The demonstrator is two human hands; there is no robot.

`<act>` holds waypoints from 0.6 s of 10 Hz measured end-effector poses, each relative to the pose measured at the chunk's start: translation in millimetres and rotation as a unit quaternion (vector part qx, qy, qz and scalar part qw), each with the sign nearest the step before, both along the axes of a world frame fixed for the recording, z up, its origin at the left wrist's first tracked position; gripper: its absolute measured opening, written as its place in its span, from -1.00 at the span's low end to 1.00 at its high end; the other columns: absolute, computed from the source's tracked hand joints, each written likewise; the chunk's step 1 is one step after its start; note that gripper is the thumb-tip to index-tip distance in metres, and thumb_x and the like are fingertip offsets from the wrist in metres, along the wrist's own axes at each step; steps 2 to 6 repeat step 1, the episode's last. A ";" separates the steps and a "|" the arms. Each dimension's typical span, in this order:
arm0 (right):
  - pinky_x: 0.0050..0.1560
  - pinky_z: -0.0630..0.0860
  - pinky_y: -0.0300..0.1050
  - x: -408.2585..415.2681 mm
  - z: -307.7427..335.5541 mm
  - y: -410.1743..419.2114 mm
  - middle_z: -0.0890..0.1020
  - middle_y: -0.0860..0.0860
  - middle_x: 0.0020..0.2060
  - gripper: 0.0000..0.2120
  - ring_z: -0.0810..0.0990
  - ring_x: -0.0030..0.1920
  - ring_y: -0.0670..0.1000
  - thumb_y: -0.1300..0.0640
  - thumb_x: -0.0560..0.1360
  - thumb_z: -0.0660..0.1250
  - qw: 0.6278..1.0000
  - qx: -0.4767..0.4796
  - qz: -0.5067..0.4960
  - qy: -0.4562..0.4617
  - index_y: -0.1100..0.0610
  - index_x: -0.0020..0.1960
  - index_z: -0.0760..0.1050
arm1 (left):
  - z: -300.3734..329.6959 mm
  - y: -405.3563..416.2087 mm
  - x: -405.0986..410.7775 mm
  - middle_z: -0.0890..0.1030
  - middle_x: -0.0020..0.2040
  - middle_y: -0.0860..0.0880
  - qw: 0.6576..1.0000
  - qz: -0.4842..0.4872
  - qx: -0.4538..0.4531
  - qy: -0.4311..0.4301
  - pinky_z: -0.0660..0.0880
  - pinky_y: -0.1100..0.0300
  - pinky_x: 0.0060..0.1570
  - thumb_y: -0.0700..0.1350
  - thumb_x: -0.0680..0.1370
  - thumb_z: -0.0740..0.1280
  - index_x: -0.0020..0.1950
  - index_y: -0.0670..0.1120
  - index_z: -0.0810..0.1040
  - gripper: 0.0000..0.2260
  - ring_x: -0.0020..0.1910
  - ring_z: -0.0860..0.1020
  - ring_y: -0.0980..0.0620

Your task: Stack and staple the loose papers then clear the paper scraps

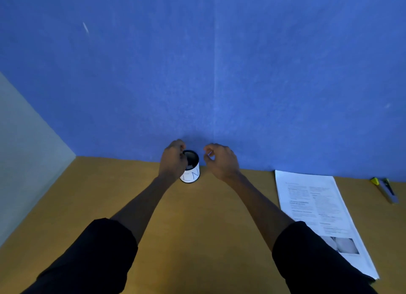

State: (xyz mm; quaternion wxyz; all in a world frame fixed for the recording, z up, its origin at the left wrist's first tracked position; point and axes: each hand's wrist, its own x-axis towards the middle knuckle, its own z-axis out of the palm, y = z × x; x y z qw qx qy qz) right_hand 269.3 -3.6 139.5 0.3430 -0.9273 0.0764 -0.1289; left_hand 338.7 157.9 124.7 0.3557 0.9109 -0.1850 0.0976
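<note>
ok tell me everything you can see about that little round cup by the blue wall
The cup is a small upright cylinder with a dark mesh-looking rim and inside, and a white label wrapped round its lower part bearing handwritten letters. It stands on the wooden desk against the blue wall. Something pale, perhaps scraps, shows inside. The left hand is curled over its rim and partly covers its left side; the right hand hovers beside it, apart.

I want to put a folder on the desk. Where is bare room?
Bare desk lies left of the cup, up to the grey wall, and between the forearms. The right side is crowded: papers, stapler.
</note>
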 end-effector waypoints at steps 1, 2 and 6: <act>-0.01 0.52 -0.07 -17.0 19.6 -16.7 0.67 -0.04 0.04 -0.71 0.64 0.04 0.03 0.04 0.54 0.31 0.999 -0.019 -0.014 -0.029 0.07 0.23 0.54 | 23.6 -12.9 -11.0 0.55 0.23 -0.12 1.000 -0.026 -0.010 -0.012 0.49 0.08 0.09 -0.34 0.47 0.28 0.23 -0.19 0.50 -0.67 0.21 0.51 -0.10; -0.01 0.52 -0.07 -17.0 19.6 -16.7 0.67 -0.04 0.04 -0.71 0.64 0.04 0.03 0.04 0.54 0.31 0.999 -0.019 -0.014 -0.029 0.07 0.23 0.54 | 23.6 -12.9 -11.0 0.55 0.23 -0.12 1.000 -0.026 -0.010 -0.012 0.49 0.08 0.09 -0.34 0.47 0.28 0.23 -0.19 0.50 -0.67 0.21 0.51 -0.10; -0.01 0.52 -0.07 -17.0 19.6 -16.7 0.67 -0.04 0.04 -0.71 0.64 0.04 0.03 0.04 0.54 0.31 0.999 -0.019 -0.014 -0.029 0.07 0.23 0.54 | 23.6 -12.9 -11.0 0.55 0.23 -0.12 1.000 -0.026 -0.010 -0.012 0.49 0.08 0.09 -0.34 0.47 0.28 0.23 -0.19 0.50 -0.67 0.21 0.51 -0.10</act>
